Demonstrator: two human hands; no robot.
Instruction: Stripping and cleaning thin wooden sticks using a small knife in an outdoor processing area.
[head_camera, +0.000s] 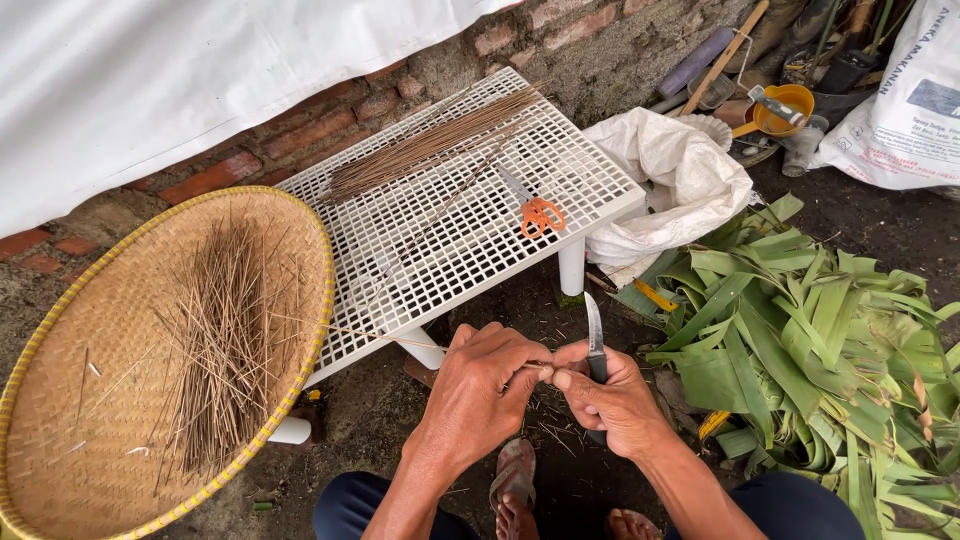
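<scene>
Pinching a thin stick (420, 342), the left hand (482, 390) meets the right hand (612, 398), clenched on a knife (594, 338), seemingly touching its tip.

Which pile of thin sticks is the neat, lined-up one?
The bundle of sticks on the white grid table, lying parallel beside the orange scissors. Those in the woven tray are scattered loosely.

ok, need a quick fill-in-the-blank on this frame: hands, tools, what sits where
1. The right hand grips a small knife with its blade pointing ____.
2. The orange-handled scissors lie on the white ____ table.
3. The round woven tray with a yellow rim holds loose thin ____.
4. The left hand pinches one thin stick that reaches toward the ____.

Missing words: up; grid; sticks; tray
</scene>
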